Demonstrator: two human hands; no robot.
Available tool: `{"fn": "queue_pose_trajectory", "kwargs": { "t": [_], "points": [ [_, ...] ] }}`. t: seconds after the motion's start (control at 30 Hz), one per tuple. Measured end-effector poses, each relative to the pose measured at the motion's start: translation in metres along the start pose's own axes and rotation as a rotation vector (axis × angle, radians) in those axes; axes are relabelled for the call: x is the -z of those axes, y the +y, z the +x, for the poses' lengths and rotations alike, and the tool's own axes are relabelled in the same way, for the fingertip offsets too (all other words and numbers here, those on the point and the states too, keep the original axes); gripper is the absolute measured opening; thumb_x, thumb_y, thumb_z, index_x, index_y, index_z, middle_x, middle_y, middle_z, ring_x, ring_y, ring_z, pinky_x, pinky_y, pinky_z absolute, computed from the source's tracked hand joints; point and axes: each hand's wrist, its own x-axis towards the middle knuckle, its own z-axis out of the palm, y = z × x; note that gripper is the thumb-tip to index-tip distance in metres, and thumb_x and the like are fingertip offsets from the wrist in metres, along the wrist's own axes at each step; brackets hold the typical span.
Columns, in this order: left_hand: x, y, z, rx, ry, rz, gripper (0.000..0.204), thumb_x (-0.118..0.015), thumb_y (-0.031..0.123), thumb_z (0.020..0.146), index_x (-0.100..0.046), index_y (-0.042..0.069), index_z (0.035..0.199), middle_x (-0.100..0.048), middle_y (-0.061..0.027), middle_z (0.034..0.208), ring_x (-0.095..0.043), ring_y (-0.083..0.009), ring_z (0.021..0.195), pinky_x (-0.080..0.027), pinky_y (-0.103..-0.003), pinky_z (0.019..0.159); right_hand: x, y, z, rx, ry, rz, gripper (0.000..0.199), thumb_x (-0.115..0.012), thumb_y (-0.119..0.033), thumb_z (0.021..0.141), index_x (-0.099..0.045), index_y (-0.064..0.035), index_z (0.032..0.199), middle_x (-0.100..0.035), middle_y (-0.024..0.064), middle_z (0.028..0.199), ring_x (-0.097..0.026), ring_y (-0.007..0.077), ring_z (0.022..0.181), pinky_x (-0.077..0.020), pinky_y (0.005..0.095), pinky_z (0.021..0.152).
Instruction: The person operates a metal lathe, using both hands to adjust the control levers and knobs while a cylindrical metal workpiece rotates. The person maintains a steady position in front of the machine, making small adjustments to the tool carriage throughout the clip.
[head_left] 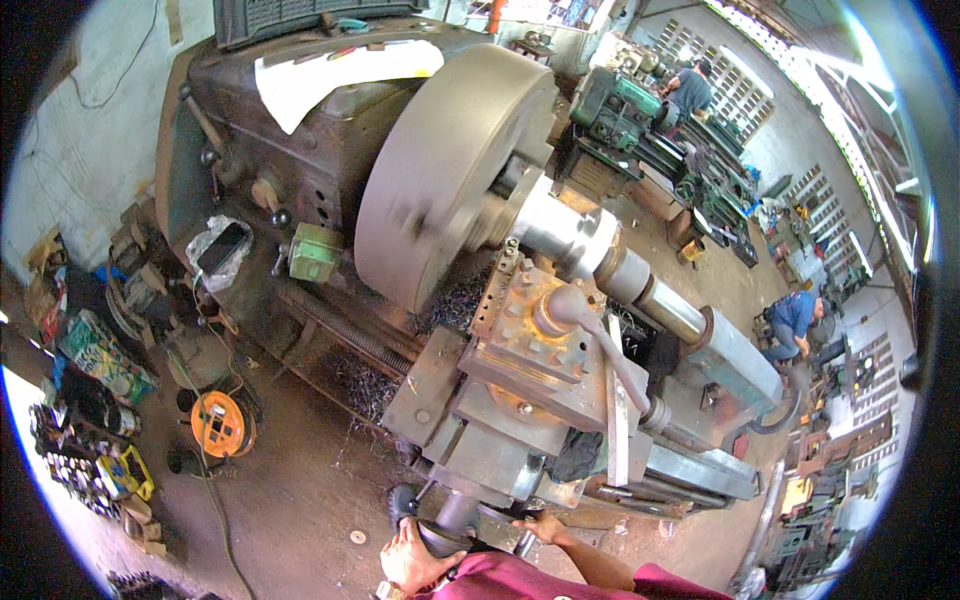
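My left hand [413, 558], with a watch at the wrist, curls its fingers over the rim of a metal handwheel [440, 540] at the front of a lathe carriage. To its right my right hand [543, 527] closes at a dark handle beside the wheel; my shirt hides part of this spot. Ahead of both hands stands the rusty tool post [535, 325], topped by a ball-ended lever [608, 355]. A shiny stepped metal shaft [555, 225] runs from the big chuck [450, 170], whose front is blurred, to the tailstock [735, 370].
Metal shavings [365, 385] lie under the chuck. An orange cable reel [222, 425] sits on the floor at left, its cord trailing nearer. A phone [225, 248] rests on plastic by the headstock. Two other people [795, 320] are farther off among green machines [620, 105].
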Motion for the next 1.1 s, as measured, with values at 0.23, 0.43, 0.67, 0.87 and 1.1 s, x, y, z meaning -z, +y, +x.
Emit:
{"fn": "queue_pose_trajectory", "kwargs": {
  "t": [0.23,0.43,0.67,0.87,1.1],
  "points": [
    [0.002,0.006,-0.002,0.029,-0.082,0.141,0.112,-0.073,0.080,0.055,-0.054,-0.008,0.122,-0.067,-0.0224,0.113,-0.067,-0.0336,0.107,-0.050,-0.044,0.094,0.011,-0.027,-0.012,-0.155,-0.065,-0.099,0.103,-0.049,-0.089,0.073,-0.059,-0.0080,0.135,-0.062,0.0262,0.128,-0.059,0.0392,0.121,-0.0463,0.0453,0.101],
    [-0.002,0.007,-0.003,-0.004,-0.015,0.115,0.104,-0.073,0.081,0.057,-0.056,-0.005,0.114,-0.069,-0.0227,0.101,-0.070,-0.0381,0.094,-0.055,-0.047,0.083,-0.006,-0.016,0.008,-0.237,-0.064,-0.091,0.111,-0.056,-0.090,0.066,-0.062,0.0007,0.129,-0.060,0.0255,0.132,-0.056,0.0394,0.125,-0.0449,0.0450,0.104],
    [-0.010,0.003,-0.003,0.056,-0.102,0.152,0.102,-0.074,0.081,0.058,-0.055,0.000,0.117,-0.068,-0.0231,0.108,-0.069,-0.0381,0.098,-0.055,-0.047,0.084,0.009,-0.032,-0.007,-0.214,-0.080,-0.114,0.117,-0.054,-0.093,0.064,-0.056,0.0008,0.135,-0.059,0.0265,0.132,-0.057,0.0394,0.124,-0.0458,0.0444,0.103],
    [-0.011,0.006,-0.002,0.019,-0.068,0.137,0.097,-0.075,0.078,0.059,-0.057,0.006,0.122,-0.069,-0.0183,0.108,-0.069,-0.0358,0.099,-0.055,-0.046,0.086,0.004,-0.033,-0.004,-0.237,-0.037,-0.077,0.118,-0.055,-0.093,0.063,-0.060,0.0047,0.129,-0.062,0.0255,0.128,-0.062,0.0376,0.117,-0.0497,0.0440,0.099],
    [-0.004,0.017,-0.006,0.063,-0.103,0.189,0.098,-0.072,0.079,0.062,-0.056,0.006,0.125,-0.067,-0.0199,0.115,-0.067,-0.0361,0.107,-0.054,-0.046,0.089,0.010,-0.044,-0.016,-0.169,0.031,-0.043,0.109,-0.057,-0.089,0.066,-0.062,-0.0008,0.129,-0.064,0.0212,0.128,-0.064,0.0338,0.117,-0.0497,0.0408,0.099]
  ]
}}
